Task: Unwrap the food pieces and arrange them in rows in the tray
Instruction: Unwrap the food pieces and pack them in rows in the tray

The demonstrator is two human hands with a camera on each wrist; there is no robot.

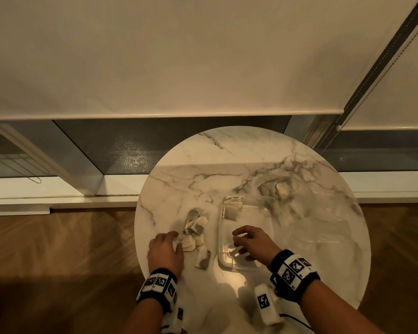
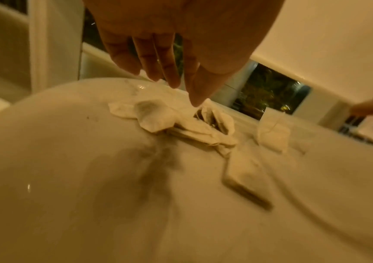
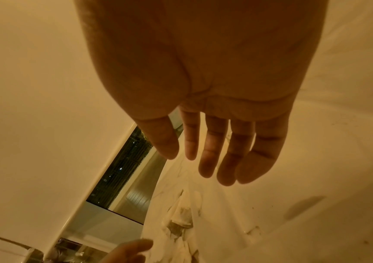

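wrapped pieces [image 1: 195, 233]: pale heap, table, left of tray | clear tray [image 1: 263, 210]: few pieces [image 1: 232, 208] in far-left corner

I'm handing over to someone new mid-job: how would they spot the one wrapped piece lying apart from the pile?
Start at the round marble table, then the clear tray on it. Just left of the tray's near corner lies a wrapped piece; unlike the pile by the left hand, it lies alone, nearest the person.

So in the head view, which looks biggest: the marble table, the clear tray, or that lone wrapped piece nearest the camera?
1. Marble table
2. Clear tray
3. Lone wrapped piece, far smaller than either.
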